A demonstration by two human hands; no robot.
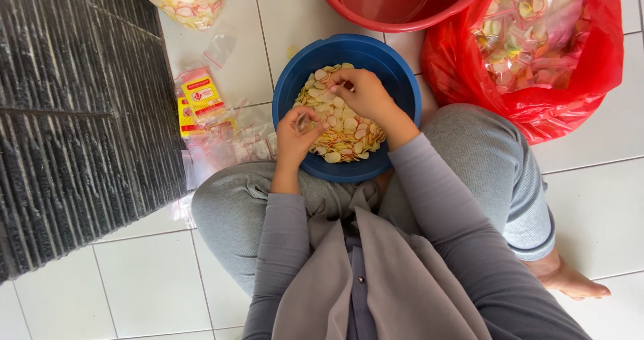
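While the right hand (362, 95) digs curled fingers into the heap of pale, pink-edged crackers (342, 135) in the blue basin (396, 78), pinched on a few chips at the far side of the pile, the left hand (295, 135) sits at the near-left rim, fingers closed round what looks like a small clear bag (305, 122) — too small to tell whether its mouth is open. My worry is the gap between the two sets of fingertips: chips carried across could miss a slack mouth and drop back, or crack under a tight pinch. Just left of the left fingers lie loose clear bags (231, 145) on the tile — an elbow could scatter them.
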